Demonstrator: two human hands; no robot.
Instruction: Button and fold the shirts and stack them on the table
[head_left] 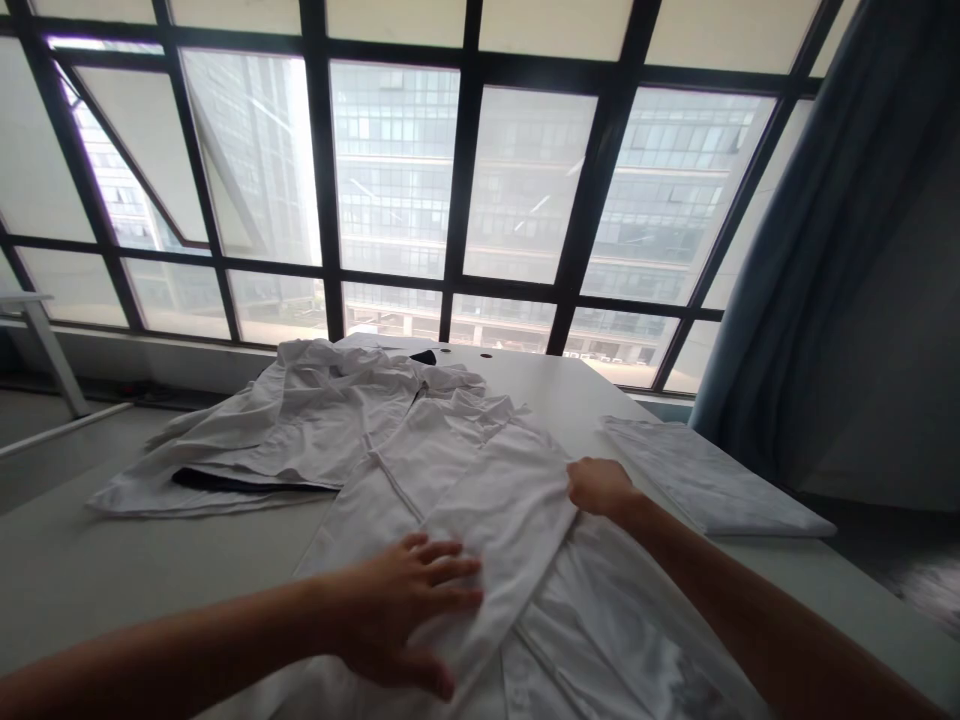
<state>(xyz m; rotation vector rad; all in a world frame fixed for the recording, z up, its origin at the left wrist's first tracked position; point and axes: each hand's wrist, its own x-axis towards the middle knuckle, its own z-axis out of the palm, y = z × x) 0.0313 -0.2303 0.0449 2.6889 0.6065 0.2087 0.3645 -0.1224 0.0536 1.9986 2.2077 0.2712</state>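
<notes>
A white shirt [450, 470] lies spread on the white table [112, 560] in front of me, with one sleeve folded across its body. My left hand [405, 610] rests flat on the lower part of that folded sleeve, fingers stretched out and apart. My right hand [600, 487] sits at the sleeve's right edge with its fingers curled onto the cloth; what they grip is hidden. A second white garment [292, 420] lies crumpled behind and to the left, touching the shirt.
A folded white garment [705, 480] lies flat at the table's right side. Large windows with dark frames [465, 200] stand behind the table. A blue curtain [825, 250] hangs at the right. A white table leg [45, 350] shows at far left.
</notes>
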